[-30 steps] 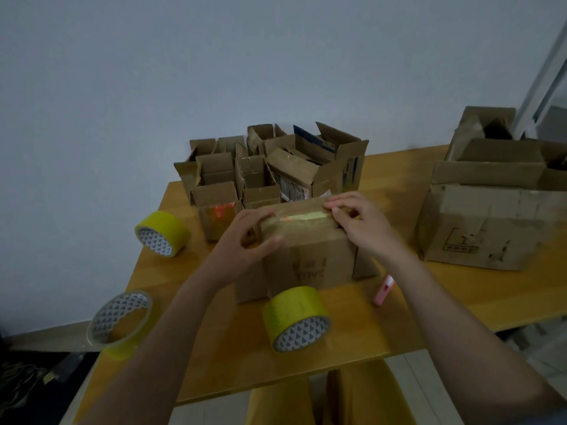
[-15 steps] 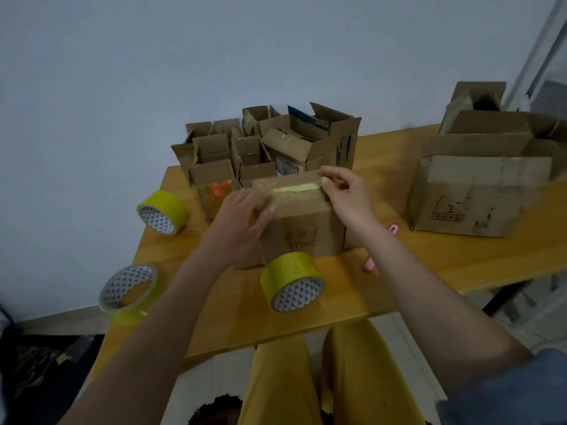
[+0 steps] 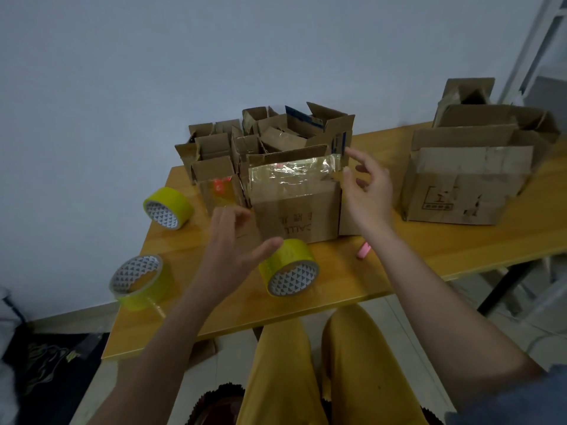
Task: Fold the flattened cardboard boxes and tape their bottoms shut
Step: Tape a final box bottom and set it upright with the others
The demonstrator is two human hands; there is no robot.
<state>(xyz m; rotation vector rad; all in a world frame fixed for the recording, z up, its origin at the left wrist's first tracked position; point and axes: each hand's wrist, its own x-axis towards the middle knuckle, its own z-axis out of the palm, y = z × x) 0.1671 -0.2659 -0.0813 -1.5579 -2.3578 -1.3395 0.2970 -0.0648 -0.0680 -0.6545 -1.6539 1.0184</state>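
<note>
Head view: three tape rolls [image 3: 288, 267]; two open hands [image 3: 366, 191] flank taped box [image 3: 296, 197].

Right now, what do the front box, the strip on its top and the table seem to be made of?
Box: brown cardboard, matt, creased, with printed letters.
Strip: probably clear plastic tape, glossy; it wrinkles and glints.
Table: looks like wood, smooth with a slight sheen; it could be laminate.

Near edge, 6 o'clock: bare table [image 3: 337, 280] strip, passable.
12 o'clock: taped box [image 3: 294, 197], small boxes [image 3: 221, 145] behind (wall of cardboard).
Flanks: tape roll [image 3: 288, 268], big box [image 3: 466, 182].
</note>
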